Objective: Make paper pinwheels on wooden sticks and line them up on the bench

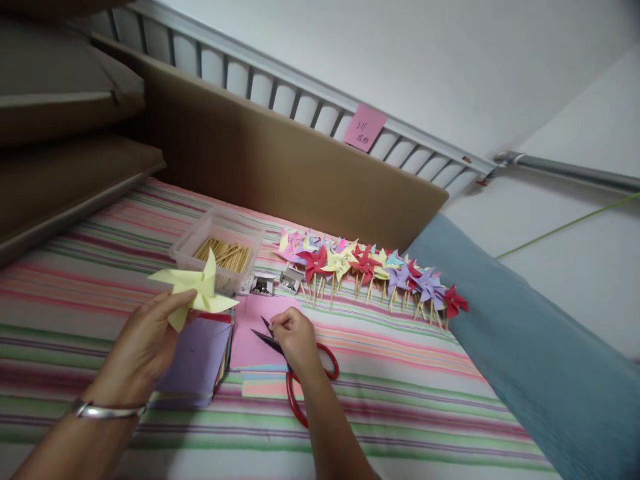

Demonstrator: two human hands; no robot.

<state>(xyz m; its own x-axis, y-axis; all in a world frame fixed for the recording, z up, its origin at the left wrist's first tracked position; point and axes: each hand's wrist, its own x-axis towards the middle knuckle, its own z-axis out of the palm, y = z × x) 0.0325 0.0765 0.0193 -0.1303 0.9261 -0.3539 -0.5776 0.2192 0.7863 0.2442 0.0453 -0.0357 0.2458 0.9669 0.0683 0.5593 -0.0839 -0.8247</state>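
Left hand (155, 333) raised, fingers clamped on yellow pinwheel (203, 288); right hand (296, 337) over scissors (269, 342), fingers together; box (181, 250) contains sticks (227, 255).

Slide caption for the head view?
Left hand holds a pale yellow paper pinwheel; right hand in front of open red-handled scissors.

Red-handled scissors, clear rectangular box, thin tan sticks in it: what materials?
Red-handled scissors: dark blades, likely metal; smooth, evenly coloured handle loops, probably plastic or coated.
Clear rectangular box: likely plastic; translucent, slightly cloudy walls.
Thin tan sticks: look like bare wood or bamboo, from the natural straw colour; can't tell which.
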